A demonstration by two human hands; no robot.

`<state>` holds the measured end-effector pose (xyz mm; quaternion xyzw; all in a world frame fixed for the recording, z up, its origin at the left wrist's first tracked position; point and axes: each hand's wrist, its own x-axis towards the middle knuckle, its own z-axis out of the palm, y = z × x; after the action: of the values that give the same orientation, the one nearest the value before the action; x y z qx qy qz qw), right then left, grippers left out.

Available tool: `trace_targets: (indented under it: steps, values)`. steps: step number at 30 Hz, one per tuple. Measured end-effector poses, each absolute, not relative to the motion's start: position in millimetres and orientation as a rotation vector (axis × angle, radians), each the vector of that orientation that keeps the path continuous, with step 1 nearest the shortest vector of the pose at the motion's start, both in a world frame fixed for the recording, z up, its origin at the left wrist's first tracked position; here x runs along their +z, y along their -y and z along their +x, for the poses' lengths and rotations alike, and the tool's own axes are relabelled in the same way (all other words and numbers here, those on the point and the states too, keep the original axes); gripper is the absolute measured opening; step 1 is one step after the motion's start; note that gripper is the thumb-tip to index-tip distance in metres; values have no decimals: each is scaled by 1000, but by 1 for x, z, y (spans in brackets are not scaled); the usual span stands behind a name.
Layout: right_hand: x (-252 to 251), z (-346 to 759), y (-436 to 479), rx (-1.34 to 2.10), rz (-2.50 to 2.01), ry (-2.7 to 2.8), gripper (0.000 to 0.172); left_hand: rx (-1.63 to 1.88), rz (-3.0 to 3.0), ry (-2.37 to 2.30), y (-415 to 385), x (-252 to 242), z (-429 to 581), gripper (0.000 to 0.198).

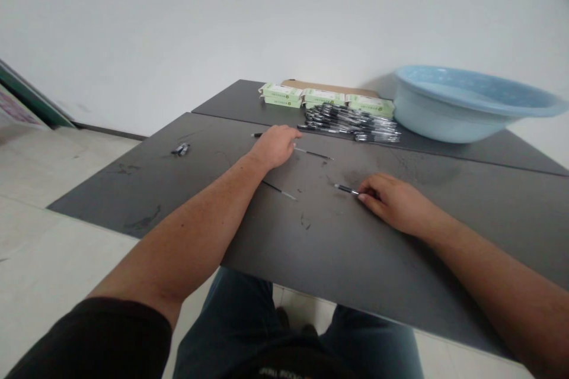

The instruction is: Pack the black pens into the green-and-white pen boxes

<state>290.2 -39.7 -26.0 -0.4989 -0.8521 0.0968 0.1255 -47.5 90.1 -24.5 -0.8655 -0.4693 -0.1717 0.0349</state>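
Note:
My left hand reaches across the dark grey table, fingers curled down over a thin pen refill that lies beyond it. Another loose refill lies beside my left forearm. My right hand rests on the table nearer to me, fingertips pinched on the end of a short black pen part. A heap of black pens sits further back, past both hands.
Several green-and-white boxes line the far edge in front of a brown carton. A light blue plastic basin stands at the back right. A small dark piece lies at the left. A white wall is behind; pale floor lies to the left.

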Motion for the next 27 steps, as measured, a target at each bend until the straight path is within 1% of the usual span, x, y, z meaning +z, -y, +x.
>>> trace_targets:
  steps: [6, 9, 13, 18, 23, 27]
  values:
    - [-25, 289, 40, 283, -1453, 2493, 17, -333, -2769, 1316, -92, -33, -36, 25]
    - [-25, 289, 39, 278, -1444, 2501, 15, -271, -2801, 1273, -91, -29, -37, 21]
    - [-25, 289, 39, 274, -1451, 2501, 13, -212, -2834, 1236, -81, -20, -38, 20]
    - [-21, 287, 40, 269, -1466, 2515, 12, -278, -2889, 1117, -71, -21, -27, 26]
    - [-19, 286, 41, 271, -1454, 2513, 11, -223, -2892, 1090, -67, -23, -15, 18]
    - [-22, 289, 41, 267, -1423, 2505, 15, -214, -2846, 1122, -60, -23, -11, 15]
